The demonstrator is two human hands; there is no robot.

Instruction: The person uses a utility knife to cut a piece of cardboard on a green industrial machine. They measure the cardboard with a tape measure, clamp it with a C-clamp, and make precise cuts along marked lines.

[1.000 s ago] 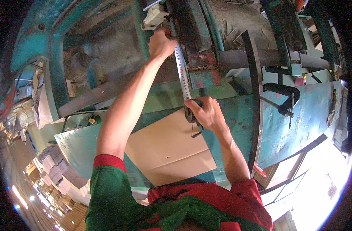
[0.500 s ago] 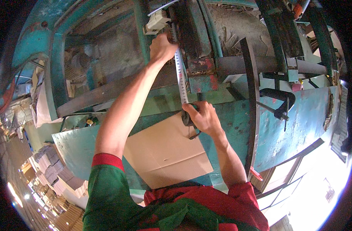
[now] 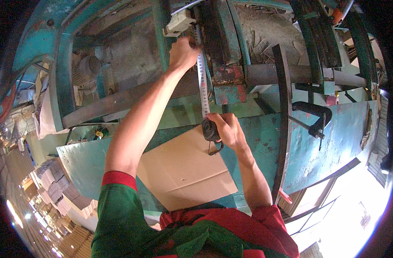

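A black tape measure [image 3: 210, 130] sits in my right hand [image 3: 229, 130], its fingers closed round the case with the thumb near the blade's mouth. From it the white measuring blade [image 3: 203, 86] runs out straight, away from me, alongside a dark steel bar of the machine. Up at the far end, my left hand [image 3: 183, 53] is closed at the blade; its fingertips are partly hidden. Just beyond that hand is a cream-coloured block [image 3: 179, 23] on the machine. Below the tape case lies a sheet of brown cardboard [image 3: 185, 170], creased across its lower part.
The cardboard rests on a worn teal metal table [image 3: 261, 142]. To the right, a long dark metal strip [image 3: 284, 116] stands across the table edge beside a black C-clamp [image 3: 314, 116]. Stacked cardboard [image 3: 61, 185] is at the lower left. The teal machine frame [image 3: 63, 81] spans the far side.
The right hand has turned slightly, so more of the tape measure's case shows. Its strap loop has shifted a little. The left hand stays by the blade's far end.
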